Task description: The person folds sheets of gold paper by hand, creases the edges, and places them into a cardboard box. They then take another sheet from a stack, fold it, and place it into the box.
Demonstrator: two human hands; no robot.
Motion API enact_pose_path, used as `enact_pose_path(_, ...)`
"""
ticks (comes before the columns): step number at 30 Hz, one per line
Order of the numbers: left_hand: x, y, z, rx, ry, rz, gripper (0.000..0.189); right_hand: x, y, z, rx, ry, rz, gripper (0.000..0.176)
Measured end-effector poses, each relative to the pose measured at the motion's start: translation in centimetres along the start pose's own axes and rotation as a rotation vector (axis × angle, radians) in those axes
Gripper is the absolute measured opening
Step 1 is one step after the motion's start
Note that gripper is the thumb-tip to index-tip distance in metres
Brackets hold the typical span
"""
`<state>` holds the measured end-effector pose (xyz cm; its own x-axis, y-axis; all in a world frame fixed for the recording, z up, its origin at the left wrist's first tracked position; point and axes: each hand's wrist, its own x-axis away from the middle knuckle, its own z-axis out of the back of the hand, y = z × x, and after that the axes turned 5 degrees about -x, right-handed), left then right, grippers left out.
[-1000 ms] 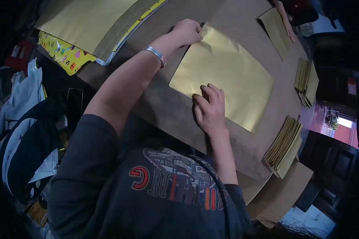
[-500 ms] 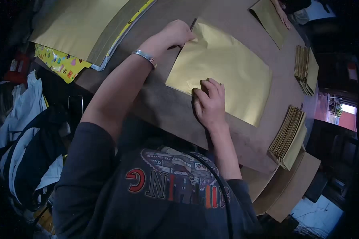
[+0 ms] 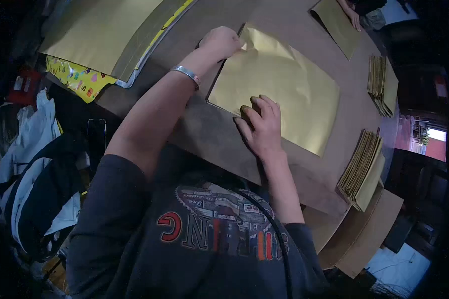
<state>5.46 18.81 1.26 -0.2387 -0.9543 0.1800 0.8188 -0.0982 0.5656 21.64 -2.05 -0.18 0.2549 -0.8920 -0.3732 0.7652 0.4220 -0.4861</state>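
A sheet of gold paper (image 3: 297,94) lies on the table in front of me, its surface slightly rippled and its upper left corner creased. My left hand (image 3: 223,42), with a bracelet at the wrist, is closed at that corner and pinches the paper's edge. On the near edge of the sheet rests my right hand (image 3: 264,127); its fingers are bent but apart, the thumb spread away, and nothing is held in it. A thin dark edge shows along the sheet's left side; I cannot make out what it is.
A stack of larger gold sheets (image 3: 92,35) lies at the upper left over yellow patterned wrapping (image 3: 77,82). Two bundles of folded gold paper (image 3: 359,164) (image 3: 379,84) stand at the right. Another person's hand (image 3: 353,19) touches a gold sheet (image 3: 338,27). A cardboard box (image 3: 366,234) stands below.
My right thumb has spread outward from the fingers, off the sheet's near edge. My left hand stays at the corner with only a slight shift.
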Motion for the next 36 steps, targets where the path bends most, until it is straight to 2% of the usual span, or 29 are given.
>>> enact_pose_path(1,0.3,0.4,0.0,-0.021,0.005,0.073,0.026,-0.1,-0.1,0.1,0.039,-0.019,-0.005,0.031)
enact_pose_path(4,0.1,0.2,-0.1,-0.021,-0.007,0.033,0.026,-0.1,-0.1,0.1,0.03,0.0,0.001,0.029)
enact_pose_path(8,0.2,-0.1,-0.8,-0.021,0.099,-0.012,0.026,-0.3,0.0,0.0,0.053,0.049,0.027,0.025)
enact_pose_path(12,0.6,0.7,-0.6,-0.062,0.085,0.055,0.027,-0.4,0.0,-0.1,0.048,0.061,0.035,0.024)
enact_pose_path(17,1.2,0.9,-1.3,-0.085,0.129,0.043,0.029,-0.2,0.2,-0.2,0.061,0.052,0.026,0.024)
enact_pose_path(19,1.4,0.4,-2.0,-0.185,0.298,-0.161,0.03,-0.1,0.2,-0.3,0.096,0.029,0.016,0.024)
enact_pose_path(20,1.4,0.1,-2.2,-0.171,0.313,-0.189,0.031,-0.1,0.2,-0.2,0.093,0.026,0.018,0.025)
enact_pose_path(28,1.6,-0.1,-4.1,-0.205,0.506,-0.244,0.025,-0.5,0.6,0.3,0.089,0.029,0.053,0.027)
enact_pose_path(35,1.6,0.7,-4.2,-0.26,0.501,-0.147,0.025,-0.6,0.4,0.6,0.074,0.002,0.02,0.035)
enact_pose_path(36,1.4,0.8,-3.9,-0.206,0.414,-0.116,0.025,-0.6,0.4,0.5,0.056,0.003,0.026,0.04)
